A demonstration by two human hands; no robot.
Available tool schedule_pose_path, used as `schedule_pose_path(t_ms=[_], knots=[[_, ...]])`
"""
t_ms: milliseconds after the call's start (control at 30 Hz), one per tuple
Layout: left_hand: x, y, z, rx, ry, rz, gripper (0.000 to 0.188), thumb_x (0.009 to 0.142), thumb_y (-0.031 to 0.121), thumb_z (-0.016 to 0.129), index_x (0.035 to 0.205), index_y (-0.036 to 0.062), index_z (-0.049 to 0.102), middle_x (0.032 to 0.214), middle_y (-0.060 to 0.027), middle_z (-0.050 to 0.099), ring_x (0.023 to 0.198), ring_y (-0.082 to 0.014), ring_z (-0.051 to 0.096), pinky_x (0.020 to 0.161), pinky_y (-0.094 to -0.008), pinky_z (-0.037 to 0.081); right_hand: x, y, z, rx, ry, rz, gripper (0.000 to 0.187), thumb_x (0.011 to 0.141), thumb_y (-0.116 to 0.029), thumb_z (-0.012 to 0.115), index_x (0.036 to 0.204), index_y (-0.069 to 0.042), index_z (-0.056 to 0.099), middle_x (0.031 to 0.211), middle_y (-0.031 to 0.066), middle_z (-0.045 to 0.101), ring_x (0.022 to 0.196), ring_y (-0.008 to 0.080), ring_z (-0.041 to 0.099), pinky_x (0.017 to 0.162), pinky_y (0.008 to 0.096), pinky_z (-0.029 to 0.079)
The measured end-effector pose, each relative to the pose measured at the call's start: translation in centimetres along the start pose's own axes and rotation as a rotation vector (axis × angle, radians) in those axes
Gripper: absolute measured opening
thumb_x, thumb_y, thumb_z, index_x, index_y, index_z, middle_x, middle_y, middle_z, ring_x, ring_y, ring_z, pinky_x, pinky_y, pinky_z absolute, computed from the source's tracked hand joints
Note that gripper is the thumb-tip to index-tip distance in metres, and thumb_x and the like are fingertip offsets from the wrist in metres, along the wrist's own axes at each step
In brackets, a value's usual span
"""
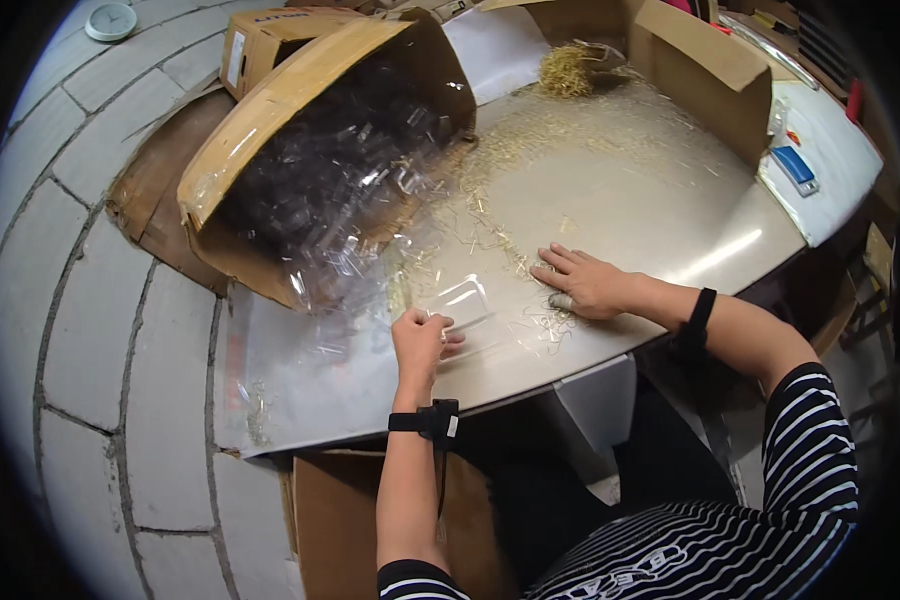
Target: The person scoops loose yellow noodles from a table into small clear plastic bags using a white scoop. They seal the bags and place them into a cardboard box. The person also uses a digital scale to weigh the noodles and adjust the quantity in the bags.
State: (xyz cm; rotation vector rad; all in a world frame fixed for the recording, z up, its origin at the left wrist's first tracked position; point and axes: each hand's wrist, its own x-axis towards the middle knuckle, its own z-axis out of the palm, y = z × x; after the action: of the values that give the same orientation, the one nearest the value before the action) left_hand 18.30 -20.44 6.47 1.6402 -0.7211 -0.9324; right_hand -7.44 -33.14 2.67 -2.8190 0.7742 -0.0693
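Between the thumb and fingers of my left hand (419,342) is a clear plastic piece (467,303) with a rounded, shiny edge, held just above the tabletop. My right hand (592,287) rests palm down on the metal-coloured table (650,215), fingers stretched out and slightly apart. Something pale is wrapped around one of its digits. Under and beside that hand lie thin gold-coloured bent wire pieces (552,325). Whether its fingertips touch any single wire cannot be made out.
A large cardboard box (205,165) lies tipped on its side, spilling many clear plastic pieces (345,235) toward my left hand. A tangled heap of gold wire (567,72) sits at the back. Cardboard walls (705,85) edge the far right, near a blue item (793,167).
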Motion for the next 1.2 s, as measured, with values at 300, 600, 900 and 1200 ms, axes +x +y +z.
schedule_pose_path(t_ms=[300, 600, 900, 1200], knots=[[-2.1, -4.3, 1.4, -0.216, 0.217, 0.290, 0.006, 0.077, 0.002, 0.055, 0.072, -0.0020, 0.055, 0.083, -0.0208, 0.068, 0.077, -0.0197, 0.066, 0.064, -0.0237, 0.048, -8.1, -0.5, 3.5, 0.159, 0.633, 0.603, 0.059, 0.094, -0.034, 0.046, 0.141, -0.002, 0.031, 0.147, 0.0226, 0.027, 0.137, 0.0375, 0.026, 0.113, 0.0437, 0.019], [-7.2, -1.7, 4.5, -0.466, 0.201, 0.130, 0.021, 0.083, 0.003, 0.054, 0.103, 0.0001, 0.050, 0.080, -0.0110, 0.064, 0.075, -0.0257, 0.067, 0.059, -0.0307, 0.051, 1.3, -3.3, 1.8, 0.047, 0.182, 0.116, 0.065, 0.094, -0.043, 0.041, 0.140, 0.002, 0.029, 0.148, 0.0196, 0.026, 0.139, 0.0309, 0.022, 0.112, 0.0432, 0.021], [-21.7, -13.4, 1.0, -0.596, -0.043, -0.240, 0.026, 0.086, 0.003, 0.049, 0.112, 0.0013, 0.050, 0.097, -0.0115, 0.060, 0.087, -0.0295, 0.067, 0.063, -0.0308, 0.057, -0.6, -0.5, -0.1, 0.110, 0.204, 0.213, 0.061, 0.095, -0.043, 0.040, 0.140, -0.002, 0.032, 0.149, 0.0182, 0.025, 0.140, 0.0308, 0.019, 0.113, 0.0443, 0.019], [-22.0, -20.5, 5.5, -0.634, -0.298, -0.440, 0.034, 0.098, 0.021, 0.040, 0.120, -0.0039, 0.047, 0.121, -0.0232, 0.055, 0.100, -0.0369, 0.064, 0.070, -0.0377, 0.057, -5.1, -0.8, -0.6, 0.747, 0.504, 0.314, 0.052, 0.095, -0.038, 0.046, 0.133, -0.003, 0.045, 0.142, 0.0176, 0.040, 0.132, 0.0335, 0.035, 0.109, 0.0374, 0.030]])
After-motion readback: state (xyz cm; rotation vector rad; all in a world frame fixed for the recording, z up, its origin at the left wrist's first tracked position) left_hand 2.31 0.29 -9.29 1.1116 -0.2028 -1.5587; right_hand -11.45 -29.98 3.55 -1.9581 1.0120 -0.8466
